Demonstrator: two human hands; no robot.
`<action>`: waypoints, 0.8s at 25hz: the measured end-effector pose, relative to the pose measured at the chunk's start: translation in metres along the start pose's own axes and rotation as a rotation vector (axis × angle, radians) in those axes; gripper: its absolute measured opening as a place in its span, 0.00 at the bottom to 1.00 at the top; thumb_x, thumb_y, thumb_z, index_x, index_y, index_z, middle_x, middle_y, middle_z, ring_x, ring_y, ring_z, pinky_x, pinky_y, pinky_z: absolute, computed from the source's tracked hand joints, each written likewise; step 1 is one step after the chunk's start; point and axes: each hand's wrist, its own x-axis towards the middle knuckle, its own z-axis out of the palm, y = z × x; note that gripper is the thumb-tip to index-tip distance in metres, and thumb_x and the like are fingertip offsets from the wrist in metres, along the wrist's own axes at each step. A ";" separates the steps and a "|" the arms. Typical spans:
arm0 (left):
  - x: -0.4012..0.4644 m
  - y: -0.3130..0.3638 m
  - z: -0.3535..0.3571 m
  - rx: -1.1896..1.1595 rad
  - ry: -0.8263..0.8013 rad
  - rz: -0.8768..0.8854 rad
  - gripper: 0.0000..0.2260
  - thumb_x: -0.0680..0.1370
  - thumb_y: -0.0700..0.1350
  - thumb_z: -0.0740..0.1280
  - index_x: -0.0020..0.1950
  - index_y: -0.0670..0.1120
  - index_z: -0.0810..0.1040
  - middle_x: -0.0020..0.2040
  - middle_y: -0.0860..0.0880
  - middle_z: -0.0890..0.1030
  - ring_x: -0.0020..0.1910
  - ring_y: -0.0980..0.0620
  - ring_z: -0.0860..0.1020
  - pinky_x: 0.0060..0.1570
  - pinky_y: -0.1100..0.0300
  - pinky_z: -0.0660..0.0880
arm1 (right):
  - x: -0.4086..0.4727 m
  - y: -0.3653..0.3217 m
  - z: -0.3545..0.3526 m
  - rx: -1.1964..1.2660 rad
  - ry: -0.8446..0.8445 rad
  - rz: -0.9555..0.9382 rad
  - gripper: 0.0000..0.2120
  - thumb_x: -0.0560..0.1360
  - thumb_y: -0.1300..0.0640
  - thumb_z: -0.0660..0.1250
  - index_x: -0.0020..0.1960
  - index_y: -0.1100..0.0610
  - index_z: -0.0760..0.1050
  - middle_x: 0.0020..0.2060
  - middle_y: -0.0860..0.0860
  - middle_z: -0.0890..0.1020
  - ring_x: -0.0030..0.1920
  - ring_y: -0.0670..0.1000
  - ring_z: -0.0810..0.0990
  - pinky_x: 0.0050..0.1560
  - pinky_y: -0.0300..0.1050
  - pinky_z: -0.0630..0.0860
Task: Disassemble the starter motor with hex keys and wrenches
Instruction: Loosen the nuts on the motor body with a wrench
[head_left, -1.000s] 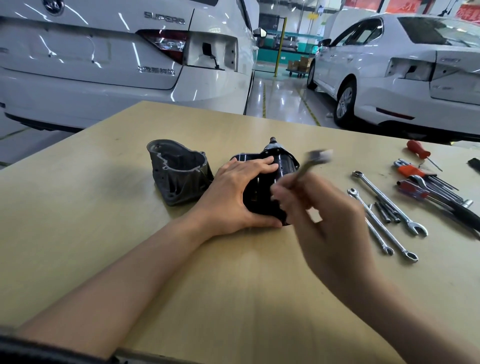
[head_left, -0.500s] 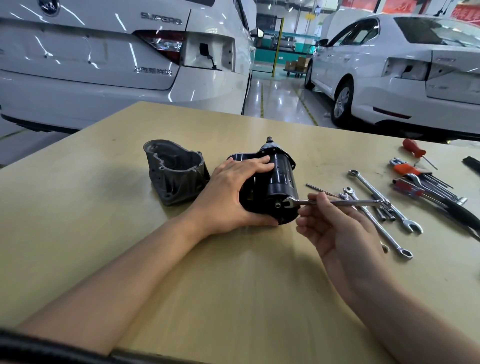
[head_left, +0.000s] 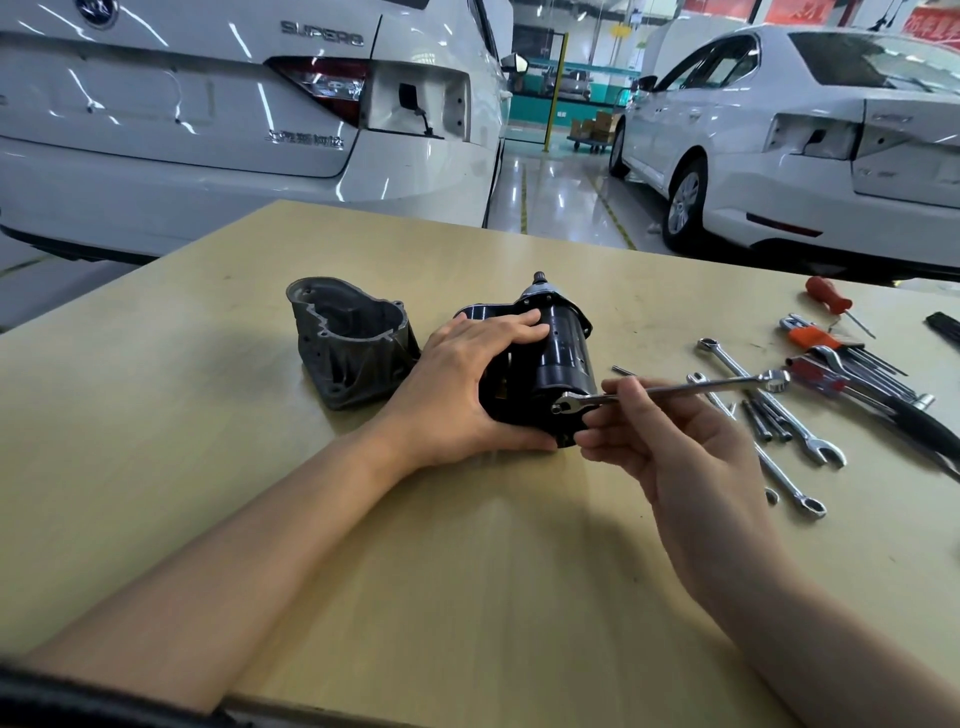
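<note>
Since half a second ago, wrench (head_left: 670, 391) handle tipped up toward 2 o'clock. Right hand (head_left: 670, 457) pinches it; left hand (head_left: 467, 384) clasps motor (head_left: 550, 374) mid-table. Seat head squarely on bolt, short swings, hold body firm.

Car workshop, white cars (head_left: 218, 119), wrenches (head_left: 769, 400) on workbench (head_left: 467, 571)
</note>
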 end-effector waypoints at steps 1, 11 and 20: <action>0.000 0.000 0.000 0.002 -0.003 0.000 0.39 0.60 0.53 0.82 0.68 0.49 0.73 0.71 0.53 0.71 0.70 0.59 0.67 0.73 0.46 0.58 | 0.000 -0.002 0.002 -0.084 -0.006 -0.061 0.06 0.76 0.60 0.66 0.44 0.61 0.80 0.31 0.56 0.83 0.31 0.53 0.83 0.35 0.40 0.79; 0.003 -0.007 0.003 -0.004 -0.044 0.017 0.30 0.68 0.55 0.70 0.69 0.50 0.72 0.72 0.56 0.70 0.72 0.60 0.66 0.75 0.50 0.54 | 0.000 -0.035 0.052 -1.434 -0.435 -0.710 0.03 0.77 0.59 0.61 0.46 0.53 0.69 0.42 0.50 0.75 0.41 0.55 0.75 0.37 0.42 0.59; 0.001 -0.002 0.000 0.030 -0.055 -0.004 0.37 0.63 0.55 0.80 0.69 0.50 0.72 0.71 0.55 0.71 0.70 0.61 0.66 0.75 0.50 0.52 | -0.001 -0.024 0.023 -0.934 -0.237 -0.936 0.04 0.77 0.61 0.65 0.43 0.57 0.75 0.33 0.48 0.77 0.32 0.44 0.72 0.37 0.35 0.69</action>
